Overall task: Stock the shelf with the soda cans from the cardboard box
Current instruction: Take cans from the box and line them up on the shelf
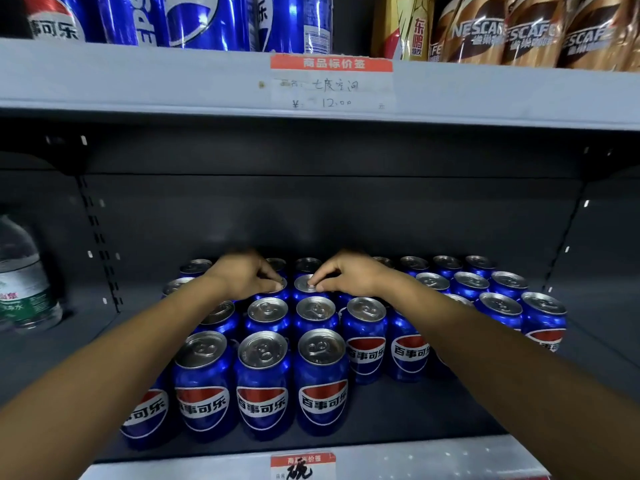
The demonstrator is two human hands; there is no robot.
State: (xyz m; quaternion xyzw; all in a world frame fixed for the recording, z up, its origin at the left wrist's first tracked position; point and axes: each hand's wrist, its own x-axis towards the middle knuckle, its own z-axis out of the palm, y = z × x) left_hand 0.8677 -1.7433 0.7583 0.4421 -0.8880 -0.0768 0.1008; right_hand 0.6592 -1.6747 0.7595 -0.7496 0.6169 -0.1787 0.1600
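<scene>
L hand (247,276) + R hand (343,275), frame centre, each pinching top of can: L can (277,287), R can (306,285), mid-row on shelf (433,410). Seat both upright, flush w/ neighbours, logos fwd. Box not in view.

cans (266,362) crowd mid shelf (433,414), sides free

Soda cans (322,379) stand in rows on the shelf (433,407); a water bottle (24,282) at nine o'clock.
</scene>
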